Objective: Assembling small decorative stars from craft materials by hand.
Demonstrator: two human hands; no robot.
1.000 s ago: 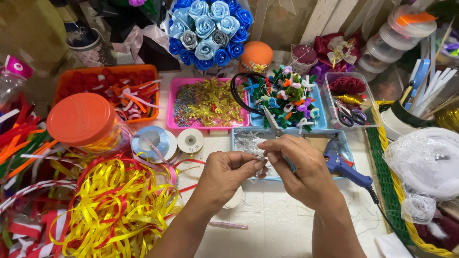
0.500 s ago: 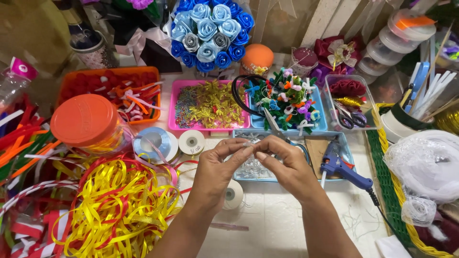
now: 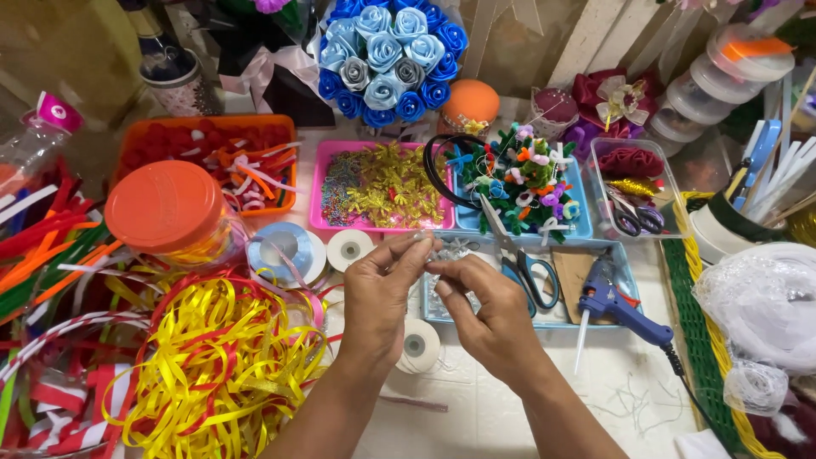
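Note:
My left hand (image 3: 381, 297) and my right hand (image 3: 486, 308) meet above the table's middle, fingertips pinched together on a small clear, silvery piece (image 3: 422, 241). What it is exactly is too small to tell. Just behind the fingers lies a light blue tray (image 3: 544, 320) with silver bits, black-handled scissors (image 3: 520, 255) and a blue glue gun (image 3: 614, 304). A white tape roll (image 3: 418, 347) sits under my left wrist.
Yellow and red ribbon loops (image 3: 217, 361) pile at the left, beside an orange-lidded jar (image 3: 166, 206). Behind stand an orange tray (image 3: 280, 127), a pink tray (image 3: 319, 191) of gold bits, a blue tray (image 3: 583, 223) of colourful pieces and a blue rose bouquet (image 3: 389, 55). A green basket (image 3: 690, 323) sits right.
Both hands have moved up and away from me, over the light blue tray. The pinch on the small piece stays, with the fingers now closer together.

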